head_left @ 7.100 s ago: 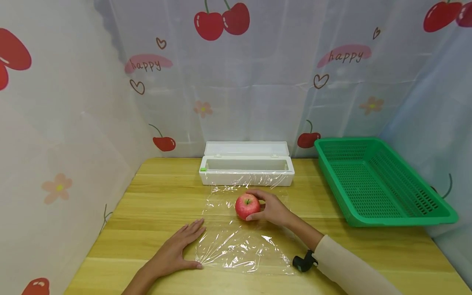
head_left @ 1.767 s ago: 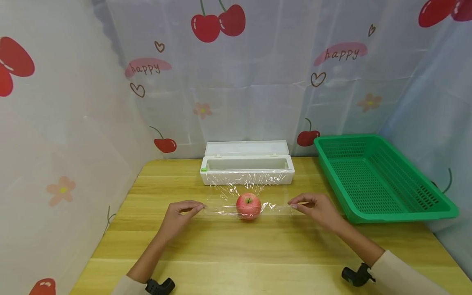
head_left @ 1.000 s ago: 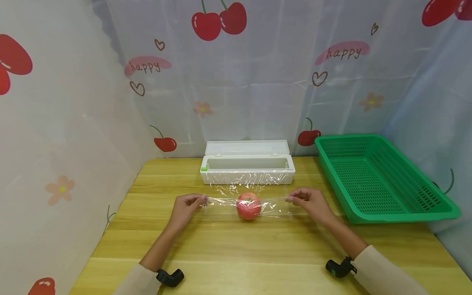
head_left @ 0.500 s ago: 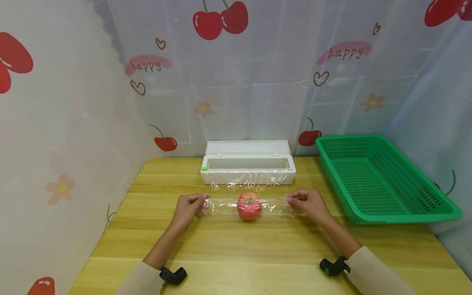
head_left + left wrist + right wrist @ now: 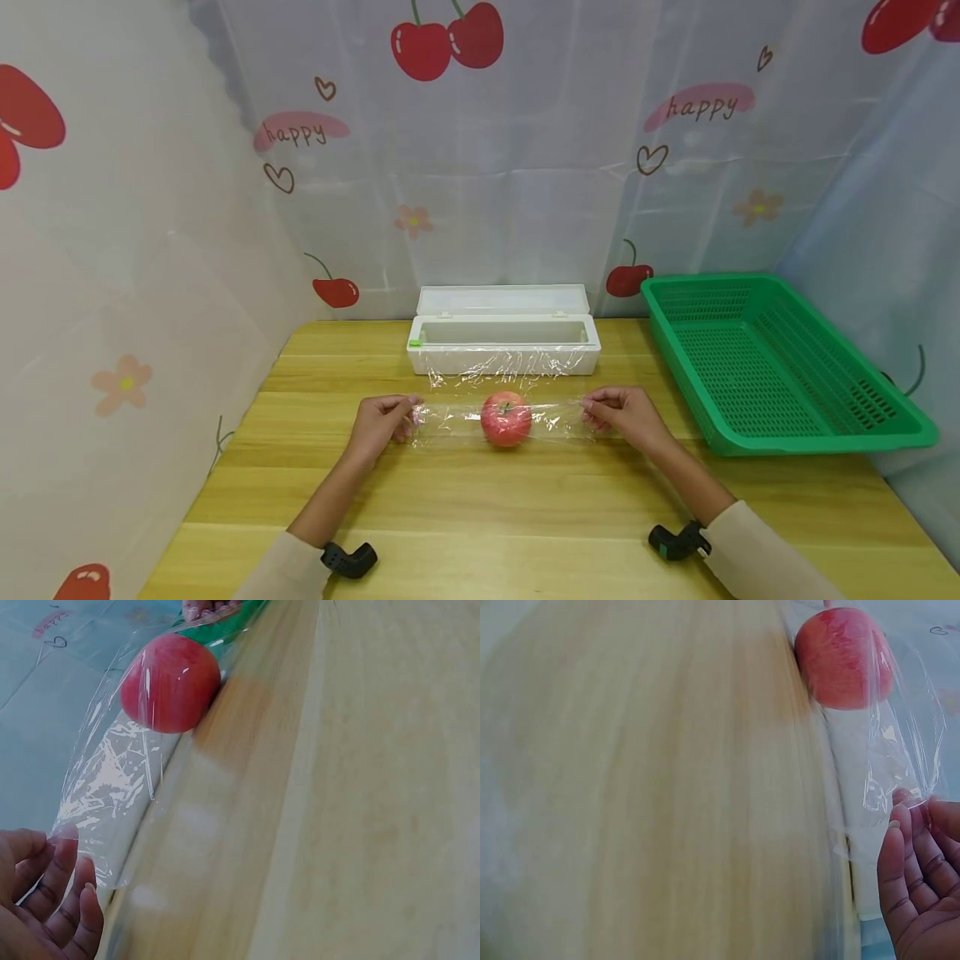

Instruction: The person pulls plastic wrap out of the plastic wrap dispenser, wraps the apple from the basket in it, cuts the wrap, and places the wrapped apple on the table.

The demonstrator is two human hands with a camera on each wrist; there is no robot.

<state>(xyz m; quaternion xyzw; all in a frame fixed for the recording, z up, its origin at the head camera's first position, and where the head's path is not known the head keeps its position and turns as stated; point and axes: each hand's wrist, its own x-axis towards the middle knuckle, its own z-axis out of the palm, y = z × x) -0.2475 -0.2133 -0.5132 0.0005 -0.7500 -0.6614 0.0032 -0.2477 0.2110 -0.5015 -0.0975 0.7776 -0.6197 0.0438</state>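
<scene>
A red apple (image 5: 506,422) sits on the wooden worktop (image 5: 487,517) with clear cling film (image 5: 557,419) drawn over it. To the apple's left, the left hand (image 5: 378,425) pinches the film between thumb and fingers, while the right hand (image 5: 628,417) pinches it to the apple's right. Behind the apple stands a white film dispenser box (image 5: 502,333), its lid (image 5: 502,300) raised, and well to the apple's right is a green plastic basket (image 5: 750,379).

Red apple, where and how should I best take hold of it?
Probably by its left and right sides, coming from the near side: the apple is round, its stem points up, and the white box stands behind it. The clear film stretches across it, so expect to hold it through that.
</scene>
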